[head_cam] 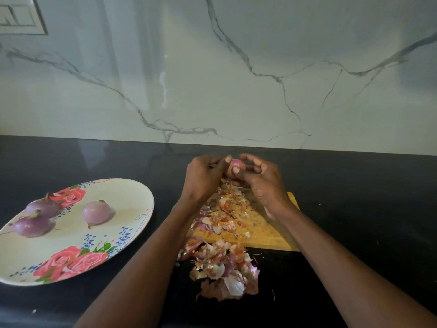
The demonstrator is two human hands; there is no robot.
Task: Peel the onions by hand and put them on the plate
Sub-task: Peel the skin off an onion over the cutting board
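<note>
Onion in hand: I hold one small onion (237,165) above the far end of the cutting board (267,233), so the skin falls onto the scraps below.
Left hand: my left hand (205,176) has its fingers curled at the onion's left side; I judge it is pinching skin there.
Right hand: my right hand (260,177) cups the onion, thumb pressed on its near face, to steady it while the skin is pulled.
Plate: the floral plate (132,197) sits on the desk (354,197) to my left, holding three peeled onions (96,213), well apart from the mess.
Peels: loose skins (224,268) lie heaped on the board and spill over its near edge.
Stage: judged mid-peel of a fourth onion.
</note>
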